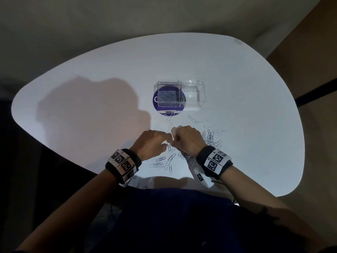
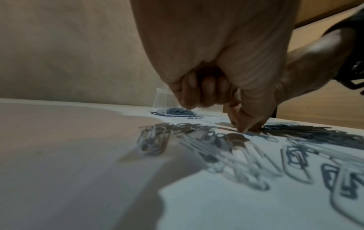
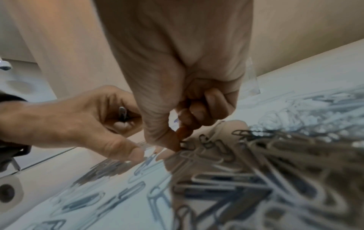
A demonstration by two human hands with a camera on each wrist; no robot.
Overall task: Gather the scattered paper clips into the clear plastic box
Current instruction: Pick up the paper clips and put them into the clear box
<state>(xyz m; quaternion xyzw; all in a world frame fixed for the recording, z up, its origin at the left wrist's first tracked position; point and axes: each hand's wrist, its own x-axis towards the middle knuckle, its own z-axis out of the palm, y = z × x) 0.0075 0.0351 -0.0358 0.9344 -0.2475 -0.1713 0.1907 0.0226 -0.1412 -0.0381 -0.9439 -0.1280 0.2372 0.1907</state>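
Note:
The clear plastic box stands open mid-table with several paper clips inside. Loose clips lie all round my hands: a heap to the right, a group near my body, others toward the box. My left hand and right hand meet low over the table. In the right wrist view my left hand curls round a few gathered clips. There my right hand pinches one clip between thumb and forefinger at the table top.
The box's clear lid lies just right of the box. A round purple sticker sits under the box. The white table has a curved near edge close to my body. My shadow falls on its left half.

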